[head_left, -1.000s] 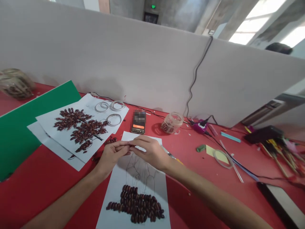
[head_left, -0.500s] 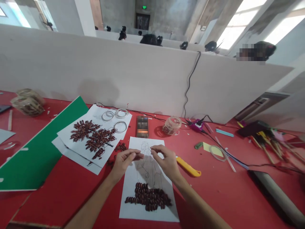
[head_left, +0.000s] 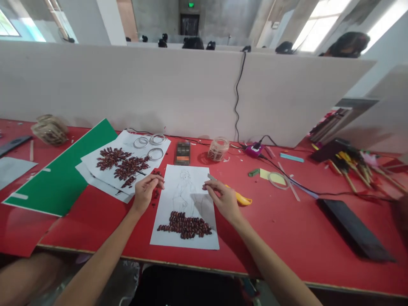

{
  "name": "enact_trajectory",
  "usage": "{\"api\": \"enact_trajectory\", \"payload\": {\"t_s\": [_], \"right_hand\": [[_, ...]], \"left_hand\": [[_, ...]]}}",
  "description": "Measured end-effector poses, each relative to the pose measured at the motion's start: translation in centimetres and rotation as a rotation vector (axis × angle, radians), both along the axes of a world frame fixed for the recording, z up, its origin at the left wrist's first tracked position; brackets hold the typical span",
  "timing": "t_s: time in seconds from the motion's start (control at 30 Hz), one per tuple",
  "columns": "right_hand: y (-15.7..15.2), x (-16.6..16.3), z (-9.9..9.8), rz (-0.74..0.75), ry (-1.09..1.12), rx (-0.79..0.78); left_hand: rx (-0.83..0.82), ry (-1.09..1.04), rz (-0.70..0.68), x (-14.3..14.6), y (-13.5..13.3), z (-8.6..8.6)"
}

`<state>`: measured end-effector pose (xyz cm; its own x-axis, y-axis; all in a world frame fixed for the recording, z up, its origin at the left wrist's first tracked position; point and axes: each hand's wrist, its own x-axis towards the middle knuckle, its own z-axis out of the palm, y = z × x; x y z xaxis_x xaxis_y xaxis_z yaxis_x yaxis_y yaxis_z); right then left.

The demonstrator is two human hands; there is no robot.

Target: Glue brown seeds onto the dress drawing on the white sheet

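Note:
A sheet of white paper (head_left: 165, 199) with a pencil figure drawing lies in front of me. Rows of dark red-brown seeds (head_left: 188, 225), like beans, cover its lower part. My left hand (head_left: 148, 192) is closed in a pinch at the sheet's left edge, by a pile of loose seeds (head_left: 156, 193); what its fingertips hold, if anything, is too small to make out. At the right edge my right hand (head_left: 222, 199) pinches a small dark red seed (head_left: 204, 187). A yellow utility knife (head_left: 244, 199) lies partly behind that hand, its blade pointing toward the sheet.
Left are sheets with a seed-covered tree picture (head_left: 130, 165), tape rings (head_left: 156, 154) and a green board (head_left: 66, 170). Behind stand a phone (head_left: 182, 154) and clear jar (head_left: 218, 149). A purple power socket (head_left: 254, 149), cables and a dark case (head_left: 353, 229) lie right. A white partition (head_left: 127, 85) rises behind.
My hands have moved apart from above the drawing: the left toward the loose seeds, the right to the sheet's right edge. The head view has shifted, showing the table's front edge.

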<state>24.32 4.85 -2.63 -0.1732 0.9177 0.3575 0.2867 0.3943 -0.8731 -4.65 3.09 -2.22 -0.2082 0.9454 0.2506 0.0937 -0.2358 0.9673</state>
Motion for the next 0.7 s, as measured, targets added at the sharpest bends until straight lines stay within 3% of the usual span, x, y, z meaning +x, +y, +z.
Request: {"api": "enact_trajectory", "payload": {"t_s": [0.17,0.3,0.4,0.57,0.7], "right_hand": [[-2.5,-1.0,-0.2,0.119,-0.186,-0.006],[-4.3,-2.3,0.2,0.183,-0.34,0.08],[-5.0,-3.0,0.4,0.193,-0.5,0.171],[-5.5,-3.8,-0.1,0.194,-0.683,0.257],[-5.6,-4.0,-0.5,0.191,-0.737,0.302]], "left_hand": [[-0.056,0.207,-0.137,0.4,-0.6,-0.2],[0.139,0.589,-0.374,0.8,-2.3,0.4],[0.248,0.792,-0.464,1.4,-4.5,0.8],[0.261,0.934,-0.403,2.0,-8.4,-0.5],[0.271,0.959,-0.331,1.8,-9.4,-2.0]]}}
